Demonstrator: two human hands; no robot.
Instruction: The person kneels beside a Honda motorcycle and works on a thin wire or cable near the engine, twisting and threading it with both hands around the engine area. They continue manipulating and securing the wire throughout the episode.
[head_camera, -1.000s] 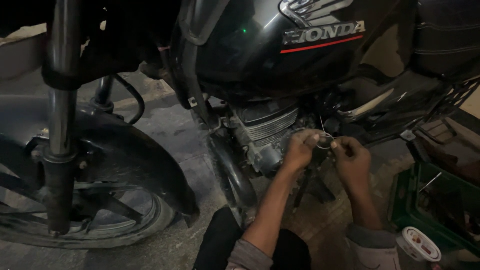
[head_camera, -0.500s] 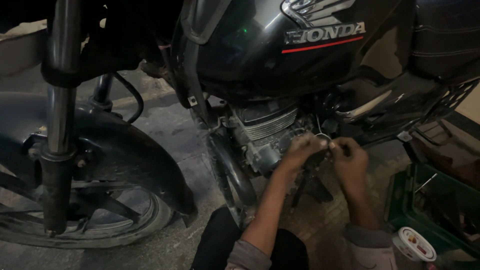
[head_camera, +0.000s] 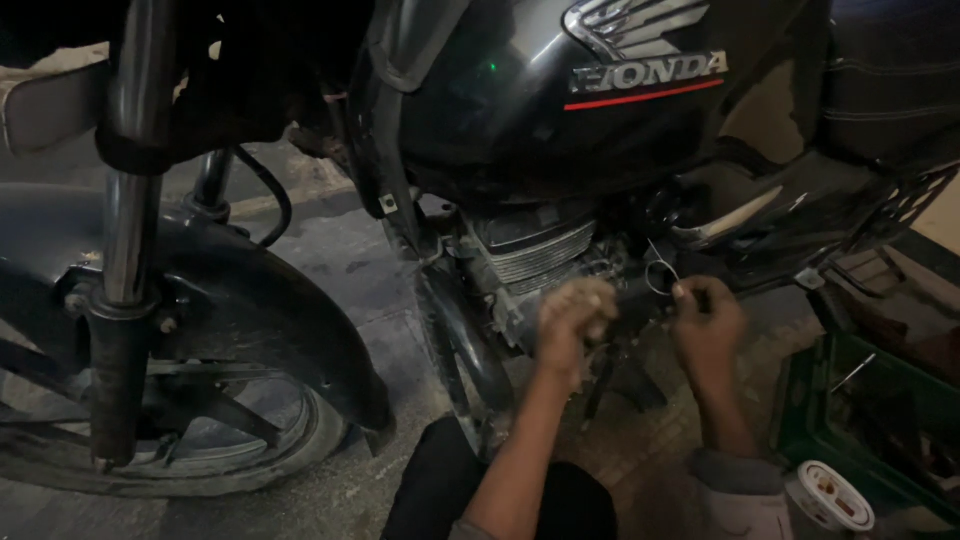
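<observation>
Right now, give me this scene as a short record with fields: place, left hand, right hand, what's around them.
place: dim floor beside a black motorcycle, seen from above
left hand: left hand closed into a fist at the engine, just below its cooling fins; what it grips cannot be told
right hand: right hand pinching a thin wire loop between fingertips, beside the engine
front of bike: front wheel under a black mudguard, fork leg upright
nearby: green crate at right, small white round tub beside it

Front wheel (head_camera: 150, 420), green crate (head_camera: 880, 420), white tub (head_camera: 835, 497).
</observation>
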